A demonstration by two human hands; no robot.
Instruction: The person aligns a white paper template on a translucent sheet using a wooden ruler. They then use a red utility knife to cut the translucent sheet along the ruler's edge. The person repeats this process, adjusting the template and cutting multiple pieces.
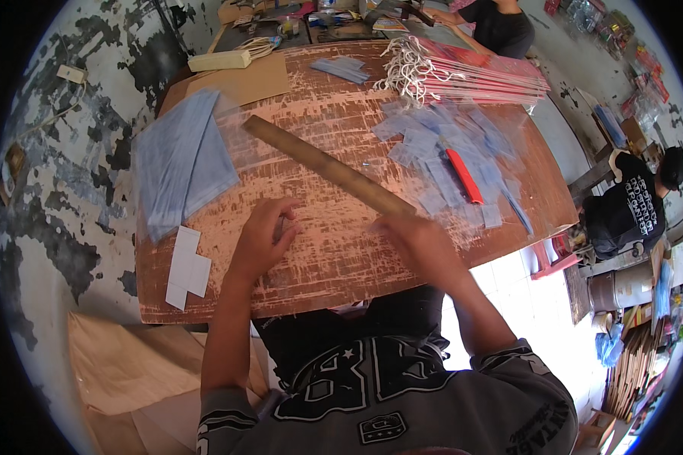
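My right hand [416,241] is closed at the near end of a long brownish ruler-like strip [326,165], which slants away to the far left across the worn table. Left of it, my left hand [265,236] rests over the tabletop with its fingers loosely curved and apart, holding nothing. A red-handled cutter [463,176] lies on a loose pile of clear bluish plastic pieces [425,140] at the right. Larger clear plastic sheets [205,171] are stacked at the left. Nearer me on that side lies a white cut-out card [188,269].
The scratched brown table [319,262] has a bundle of red-and-white pieces with white cords [463,76] at its far right. A cardboard sheet [254,80] and a power strip [220,61] lie at the far left. Two other people [501,30] are beyond and to the right.
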